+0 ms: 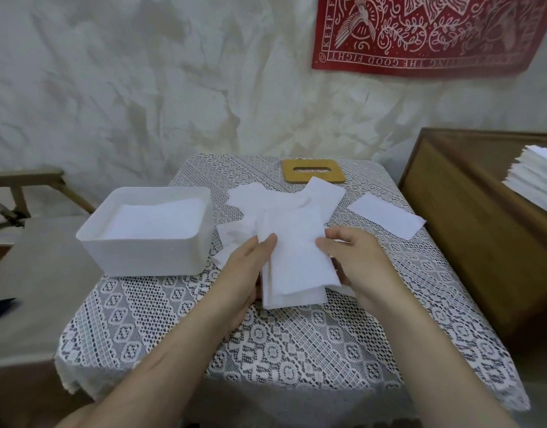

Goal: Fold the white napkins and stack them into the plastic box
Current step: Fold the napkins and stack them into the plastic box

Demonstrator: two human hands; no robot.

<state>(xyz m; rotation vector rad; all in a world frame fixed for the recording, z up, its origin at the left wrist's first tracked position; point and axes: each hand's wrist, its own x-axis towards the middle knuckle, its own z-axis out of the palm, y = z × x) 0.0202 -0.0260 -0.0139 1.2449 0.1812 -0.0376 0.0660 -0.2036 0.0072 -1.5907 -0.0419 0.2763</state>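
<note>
So the person has a bundle (296,270) of folded napkins between both hands, mid-table (296,350), just right of the box (142,257). The left hand (250,267) has its thumb lying on top of the bundle's left edge, with the fingers tucked out of sight underneath. The right hand (355,264) mirrors that on the right edge, thumb on top and fingers curled under. Both are pinching it from the sides, not pressing it flat.

This looks like the squaring-up step before the bundle goes in the box. The layers aren't lined up: the top sheet sits skewed and the near edges are stepped. Best bet is probably to tap the edges even against the table and keep both thumbs down so nothing slides. Then carry it level and lower it flat onto the napkins already in the box. Thin paper like that will likely slip and crease if it's grabbed by one corner.

A heap (281,205) of unfolded napkins lies right behind the bundle, and one folded strip (386,219) sits alone to the right. There's a tall stack (538,177) on the cabinet (470,211) too, so plenty left.

Readable stuff: the red banner (420,32) on the wall hangs upside down. "THE GOOD FIGHT" runs along its lower border and "KEEP F…" up the left side; the rest is cut off or too blurry. There's no label on the box or the slotted wooden lid (312,169) that can be made out.
</note>
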